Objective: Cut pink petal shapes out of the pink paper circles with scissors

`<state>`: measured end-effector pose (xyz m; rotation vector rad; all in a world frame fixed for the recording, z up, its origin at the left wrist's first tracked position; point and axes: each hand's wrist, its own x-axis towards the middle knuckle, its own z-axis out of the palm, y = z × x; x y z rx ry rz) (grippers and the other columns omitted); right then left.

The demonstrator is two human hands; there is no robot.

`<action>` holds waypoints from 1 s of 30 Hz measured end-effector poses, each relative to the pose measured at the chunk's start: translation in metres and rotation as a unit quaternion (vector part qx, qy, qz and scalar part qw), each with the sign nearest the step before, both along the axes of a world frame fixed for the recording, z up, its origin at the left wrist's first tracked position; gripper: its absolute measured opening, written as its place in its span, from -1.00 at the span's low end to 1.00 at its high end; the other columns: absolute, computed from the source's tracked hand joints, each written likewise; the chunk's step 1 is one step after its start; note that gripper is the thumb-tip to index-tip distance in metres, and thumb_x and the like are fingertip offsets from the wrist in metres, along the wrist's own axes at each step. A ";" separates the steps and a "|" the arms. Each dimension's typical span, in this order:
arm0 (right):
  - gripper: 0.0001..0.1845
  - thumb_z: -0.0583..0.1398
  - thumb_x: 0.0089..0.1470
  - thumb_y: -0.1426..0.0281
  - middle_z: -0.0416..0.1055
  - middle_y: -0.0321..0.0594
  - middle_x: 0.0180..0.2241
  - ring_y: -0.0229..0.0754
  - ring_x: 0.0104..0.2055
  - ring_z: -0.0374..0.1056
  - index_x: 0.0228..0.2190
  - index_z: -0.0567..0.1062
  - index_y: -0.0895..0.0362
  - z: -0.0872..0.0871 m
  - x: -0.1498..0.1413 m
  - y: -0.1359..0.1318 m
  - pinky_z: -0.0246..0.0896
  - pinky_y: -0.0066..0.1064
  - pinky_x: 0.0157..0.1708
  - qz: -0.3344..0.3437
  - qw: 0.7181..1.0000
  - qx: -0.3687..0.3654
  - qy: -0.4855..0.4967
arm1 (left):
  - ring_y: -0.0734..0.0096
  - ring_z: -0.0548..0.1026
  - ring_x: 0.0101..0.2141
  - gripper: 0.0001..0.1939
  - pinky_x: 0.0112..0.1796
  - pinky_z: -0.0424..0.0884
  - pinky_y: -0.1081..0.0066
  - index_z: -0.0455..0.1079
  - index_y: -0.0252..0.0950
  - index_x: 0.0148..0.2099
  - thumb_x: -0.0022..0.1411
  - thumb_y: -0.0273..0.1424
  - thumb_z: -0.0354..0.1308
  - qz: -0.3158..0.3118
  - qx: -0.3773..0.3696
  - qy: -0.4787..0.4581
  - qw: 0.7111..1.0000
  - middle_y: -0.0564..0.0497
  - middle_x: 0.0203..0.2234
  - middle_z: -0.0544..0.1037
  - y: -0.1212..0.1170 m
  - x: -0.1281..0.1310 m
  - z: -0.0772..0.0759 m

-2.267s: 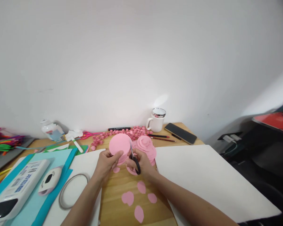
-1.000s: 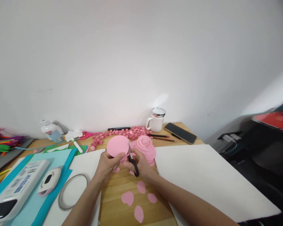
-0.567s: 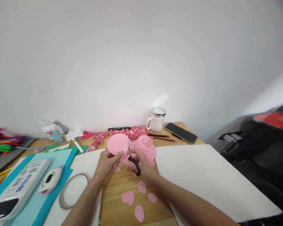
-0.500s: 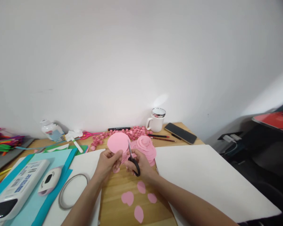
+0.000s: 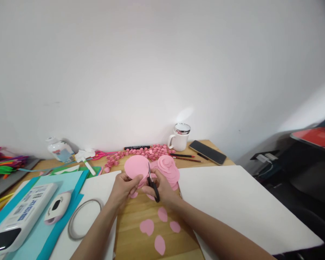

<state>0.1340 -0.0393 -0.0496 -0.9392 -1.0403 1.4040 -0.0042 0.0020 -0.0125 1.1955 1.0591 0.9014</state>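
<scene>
A round piece of pink paper [image 5: 136, 166] is pinched at its lower edge by my left hand [image 5: 126, 186]. My right hand [image 5: 162, 186] grips a pair of black-handled scissors [image 5: 153, 187], its blades at the paper's right edge. Just behind my right hand lies a pile of pink paper spirals and discs [image 5: 168, 168]. On the wooden tabletop below my hands are several small pink paper petals [image 5: 147, 227]. Part of the pile is hidden behind my hands.
Many small rolled pink paper roses [image 5: 157, 151] lie along the wall, beside a white mug [image 5: 180, 139] and a phone [image 5: 208, 152]. White board [image 5: 238, 206] covers the right side. At left are a tape roll [image 5: 70, 222], a glue bottle [image 5: 60, 150] and blue sheets [image 5: 78, 184].
The round paper has shifted slightly right and down in my left hand's pinch. The scissors' handles look closer together. The rest of the table looks the same.
</scene>
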 end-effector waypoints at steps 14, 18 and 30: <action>-0.49 0.34 -0.20 0.33 0.24 -0.51 -0.63 -0.41 -0.67 0.04 -0.22 0.24 0.08 -0.016 0.000 0.005 -0.07 -0.58 -0.68 0.003 1.000 0.016 0.016 | 0.72 0.00 -0.81 -0.63 -0.72 -0.02 0.59 0.21 -0.33 -0.68 -0.15 -0.25 0.32 0.003 0.031 -0.001 1.000 0.23 -0.92 0.14 0.000 -0.001 0.000; -0.51 0.32 -0.17 0.32 0.26 -0.51 -0.69 -0.38 -0.68 0.09 -0.21 0.24 0.09 -0.013 0.001 0.003 -0.03 -0.57 -0.67 -0.004 1.000 0.007 -0.008 | 0.72 0.00 -0.80 -0.62 -0.71 -0.05 0.59 0.21 -0.33 -0.67 -0.13 -0.24 0.31 0.006 0.036 0.003 0.999 0.23 -0.91 0.14 0.002 -0.002 -0.002; -0.53 0.28 -0.12 0.21 0.28 -0.52 -0.73 -0.38 -0.72 0.10 -0.20 0.24 0.11 -0.007 0.001 0.000 -0.02 -0.57 -0.70 -0.011 0.999 0.004 -0.049 | 0.71 0.07 -0.82 -0.65 -0.73 -0.01 0.59 0.25 -0.33 -0.61 -0.06 -0.22 0.28 -0.006 0.033 -0.052 0.998 0.20 -0.85 0.26 0.003 -0.003 -0.001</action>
